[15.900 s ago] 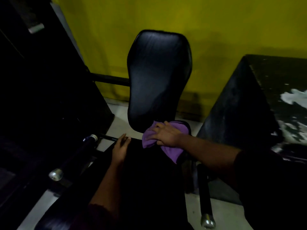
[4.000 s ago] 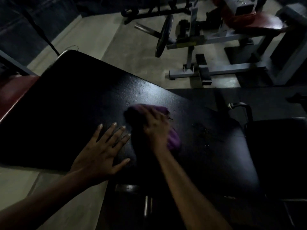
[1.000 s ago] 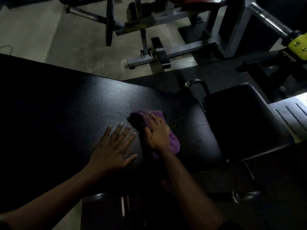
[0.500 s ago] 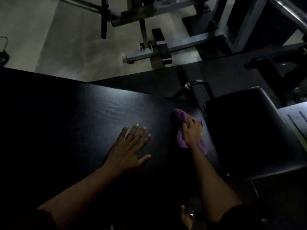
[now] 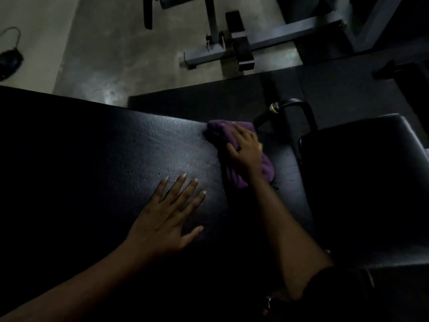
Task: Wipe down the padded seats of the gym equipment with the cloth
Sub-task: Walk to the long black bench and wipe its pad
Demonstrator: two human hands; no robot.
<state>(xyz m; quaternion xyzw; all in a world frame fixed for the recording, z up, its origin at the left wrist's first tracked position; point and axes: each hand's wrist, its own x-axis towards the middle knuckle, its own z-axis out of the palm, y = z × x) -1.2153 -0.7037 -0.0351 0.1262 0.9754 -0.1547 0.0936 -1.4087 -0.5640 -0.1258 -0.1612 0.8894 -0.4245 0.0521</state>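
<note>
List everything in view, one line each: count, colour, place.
padded bench: one, black, across the left and centre
cloth: one, purple, on the bench near its far edge
padded seat: one, black, right of the bench
curved handle: one, black, beyond the cloth
machine frame: one, grey, on the floor at top
dark object: one, black, floor at far left
left hand: flat on the bench, fingers spread
right hand: gripping the cloth

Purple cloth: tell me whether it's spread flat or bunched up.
Bunched up. The cloth sits in thick folds under the right hand, which presses it onto the black pad near its far edge.
</note>
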